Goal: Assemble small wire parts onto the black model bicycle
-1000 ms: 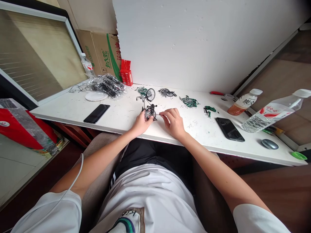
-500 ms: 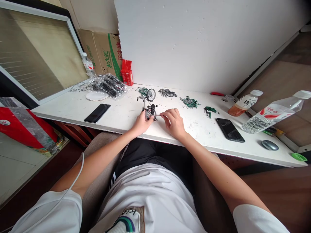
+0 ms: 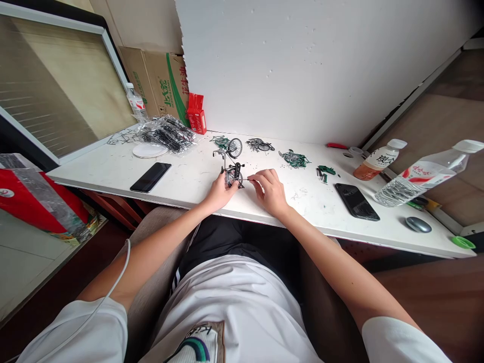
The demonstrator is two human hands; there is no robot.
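A small black model bicycle (image 3: pixel 235 148) stands near the front edge of the white table, its front wheel pointing away from me. My left hand (image 3: pixel 221 192) is closed round its rear end, thumb and fingers at the back wheel (image 3: pixel 234 177). To the right, my right hand (image 3: pixel 269 190) pinches a thin, dark rod-like piece (image 3: pixel 245 179) between thumb and forefinger. The piece points left at the rear wheel; whether it touches the bicycle I cannot tell. Behind the bicycle lie green parts (image 3: pixel 220 142) and a pile of black wheels (image 3: pixel 260 145).
Further right are green frames (image 3: pixel 295 159) and small green pieces (image 3: pixel 325 171). Phones lie left (image 3: pixel 150 177) and right (image 3: pixel 357 201). Bottles (image 3: pixel 423 174) and a mouse (image 3: pixel 418 225) occupy the right end. A plastic bag of black parts (image 3: pixel 166 134) and a red box (image 3: pixel 196 115) stand back left.
Both hands and the bicycle stay nearly in place. The view has shifted very slightly, moving the surroundings a little to the left.
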